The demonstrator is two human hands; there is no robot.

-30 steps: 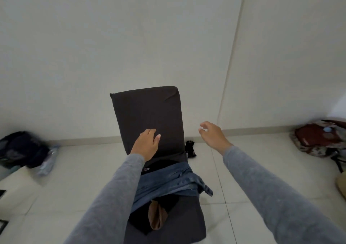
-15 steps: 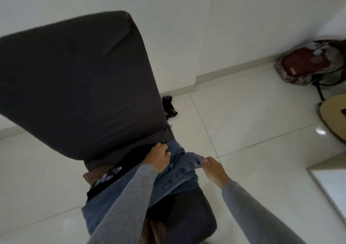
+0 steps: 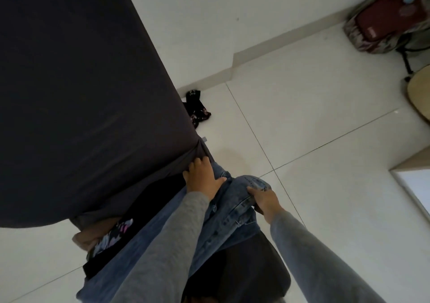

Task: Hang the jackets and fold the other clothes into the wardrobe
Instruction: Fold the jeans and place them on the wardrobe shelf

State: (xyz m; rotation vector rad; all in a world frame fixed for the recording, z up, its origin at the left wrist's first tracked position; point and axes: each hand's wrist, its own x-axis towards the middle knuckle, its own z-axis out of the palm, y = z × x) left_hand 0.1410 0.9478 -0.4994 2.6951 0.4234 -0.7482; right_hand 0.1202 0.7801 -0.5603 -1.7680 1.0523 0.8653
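One denim garment point(image 3: 223, 223) lies on the one chair's point(image 3: 81, 93) seat, at six o'clock. Of two grips, the right grip point(image 3: 265, 198) pinches a denim fold. The left grip point(image 3: 201, 177), at its nine o'clock, rests on the denim; I cannot tell whether it holds the cloth.

A person in grey sleeves leans over a dark chair point(image 3: 81, 93) piled with clothes, both hands on a blue denim garment point(image 3: 230, 214) lying across the seat. The left hand point(image 3: 201, 178) grips it right at the foot of the chair back, while the right hand point(image 3: 265, 200) pinches a raised fold at the seat's edge. A black flowered garment point(image 3: 197, 113) lies on the tiled floor point(image 3: 314, 140) behind the chair.
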